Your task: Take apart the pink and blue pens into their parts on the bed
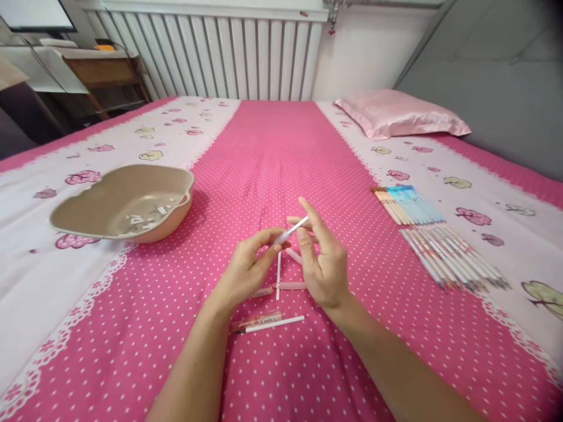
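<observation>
My left hand (250,264) is closed, thumb and fingers pinching a pale, translucent pen barrel (280,238). A white pen refill (299,224) sticks out of it, up and to the right. My right hand (323,258) holds the refill's far end between thumb and fingers, its index finger stretched upward. On the bedspread beneath lie a loose white refill (278,275), a pink translucent barrel (292,286) and a pen part with a printed label (263,292). Nearer to me are another labelled pen part (259,321) and a dark-tipped white refill (275,324). My right hand partly hides another pink piece.
A beige basin (88,214) with small white scraps stands at left. Rows of blue and orange pens (409,204) and pale pens (455,258) lie at right. Behind are a pink pillow (402,112), a radiator (220,55) and a desk (101,70) with a monitor.
</observation>
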Tool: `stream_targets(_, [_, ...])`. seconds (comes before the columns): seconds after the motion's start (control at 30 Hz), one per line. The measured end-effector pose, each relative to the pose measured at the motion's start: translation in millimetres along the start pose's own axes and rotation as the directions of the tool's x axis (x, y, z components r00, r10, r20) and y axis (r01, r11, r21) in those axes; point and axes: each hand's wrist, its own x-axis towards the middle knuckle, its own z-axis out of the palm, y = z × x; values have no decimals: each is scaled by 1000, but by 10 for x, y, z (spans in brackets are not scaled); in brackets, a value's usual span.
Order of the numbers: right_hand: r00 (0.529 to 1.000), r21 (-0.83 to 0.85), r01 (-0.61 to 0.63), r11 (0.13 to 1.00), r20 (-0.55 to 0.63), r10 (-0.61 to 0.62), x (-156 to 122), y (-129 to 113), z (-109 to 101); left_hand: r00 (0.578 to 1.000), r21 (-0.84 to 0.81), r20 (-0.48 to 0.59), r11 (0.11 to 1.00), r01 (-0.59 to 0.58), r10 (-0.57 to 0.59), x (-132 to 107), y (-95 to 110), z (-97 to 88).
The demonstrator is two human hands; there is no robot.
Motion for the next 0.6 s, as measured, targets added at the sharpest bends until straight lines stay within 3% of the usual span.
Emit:
stream_targets(0.13, [999,43,-48,998,20,47,42,-55,-55,999,-23,31,1000,15,-14,9,14,-6])
stream_targets(0.3, [991,24,-132,991,-23,133,178,-44,-256,988,-6,-116,995,99,-99,30,-64,-30])
stream_targets(0.47, [955,-67,-201,977,211,210,213,14,-331,909,-112,-364,979,172,-201,49,-204,-64])
stream_targets(0.6, [856,-142,-84,986,496,144,103,-36,-204,806,-262,-486,936,235,-338,55,-170,-80])
